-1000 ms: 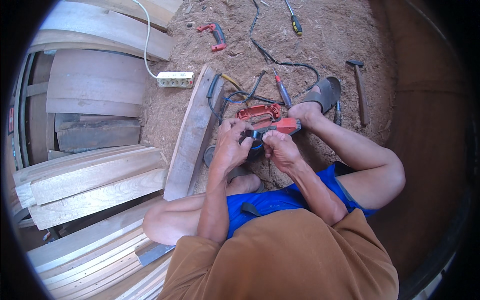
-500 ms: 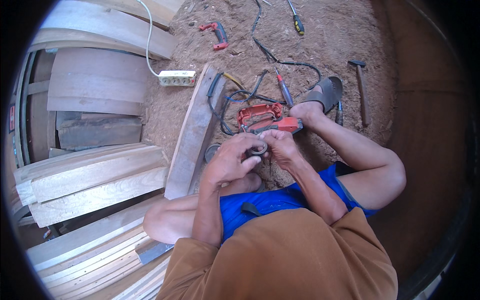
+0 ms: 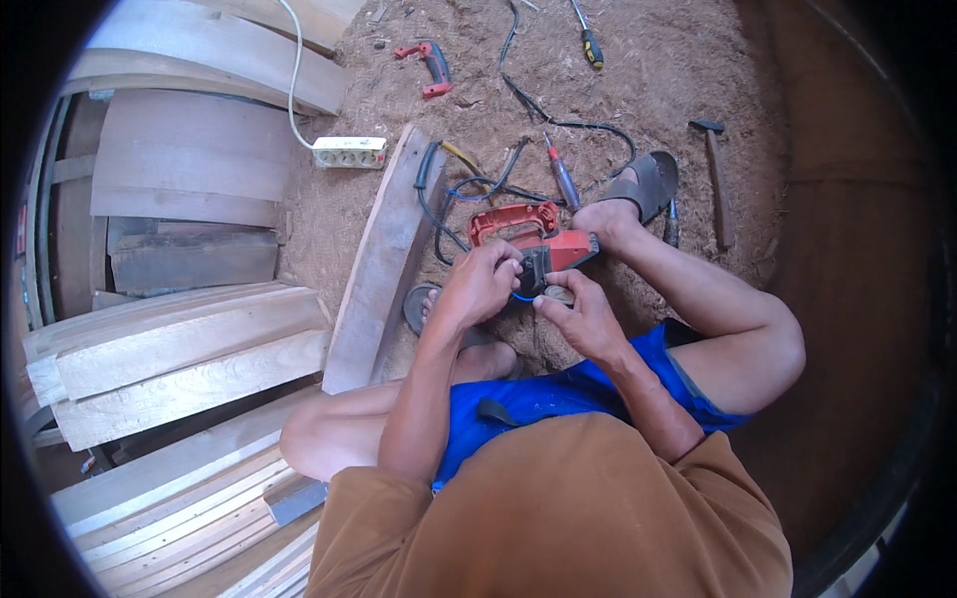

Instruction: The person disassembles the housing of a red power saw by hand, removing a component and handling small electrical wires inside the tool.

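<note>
A red and black power tool (image 3: 570,249) with an opened, hollow red handle lies on the ground in front of me. My left hand (image 3: 480,285) is closed at the tool's near side, its fingertips by the black part; what they pinch is hidden. To its right, my right hand (image 3: 586,317) is closed around a small round roll, apparently tape (image 3: 560,296), mostly covered by the fingers. A thin blue wire (image 3: 523,297) curves between the two hands, its right end at my right thumb. Black cable (image 3: 435,211) runs from the tool's left side.
A wooden plank (image 3: 377,269) lies left of the tool. Beyond are a red-grey handle shell (image 3: 436,70), a power strip (image 3: 349,152), and screwdrivers (image 3: 562,177) (image 3: 592,48). A hammer (image 3: 720,189) lies right of my sandalled foot (image 3: 648,189). Stacked boards (image 3: 189,359) fill the left.
My hands have moved apart, the left toward the tool's black part, the right slightly down and right with the roll. The blue wire now shows between them.
</note>
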`<state>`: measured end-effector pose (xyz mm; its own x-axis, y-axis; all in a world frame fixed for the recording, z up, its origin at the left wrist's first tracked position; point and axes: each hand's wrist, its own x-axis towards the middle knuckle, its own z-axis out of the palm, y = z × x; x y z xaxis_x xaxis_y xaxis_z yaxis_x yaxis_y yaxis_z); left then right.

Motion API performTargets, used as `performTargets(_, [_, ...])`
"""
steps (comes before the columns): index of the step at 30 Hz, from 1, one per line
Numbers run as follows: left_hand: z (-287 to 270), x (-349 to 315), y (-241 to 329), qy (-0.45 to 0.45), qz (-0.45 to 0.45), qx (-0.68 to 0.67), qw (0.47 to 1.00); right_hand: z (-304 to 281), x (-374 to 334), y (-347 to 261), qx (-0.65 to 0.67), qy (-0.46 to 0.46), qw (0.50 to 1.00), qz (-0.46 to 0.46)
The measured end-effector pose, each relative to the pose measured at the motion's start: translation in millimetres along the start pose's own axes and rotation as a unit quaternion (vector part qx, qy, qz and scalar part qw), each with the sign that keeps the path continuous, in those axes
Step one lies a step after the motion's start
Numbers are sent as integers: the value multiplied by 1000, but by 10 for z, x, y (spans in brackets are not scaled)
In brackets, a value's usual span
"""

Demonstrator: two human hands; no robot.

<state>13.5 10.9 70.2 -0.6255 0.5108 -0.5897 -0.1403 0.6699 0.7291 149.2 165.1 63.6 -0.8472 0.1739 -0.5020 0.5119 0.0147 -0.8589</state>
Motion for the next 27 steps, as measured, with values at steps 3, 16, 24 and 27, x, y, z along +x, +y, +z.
performTargets(3, [-9,103,67,-48,30,126,990,33,-23,75,151,-23,986,72])
performTargets(16, [114,209,63,-114,27,98,988,121,-75,115,330,-65,922,190])
performTargets(24, [97,221,0,-136,11,35,990,-17,-53,106,310,-87,922,217])
performTargets(27, [118,253,-197,-155,28,-16,987,-65,4,210,259,-107,946,160])
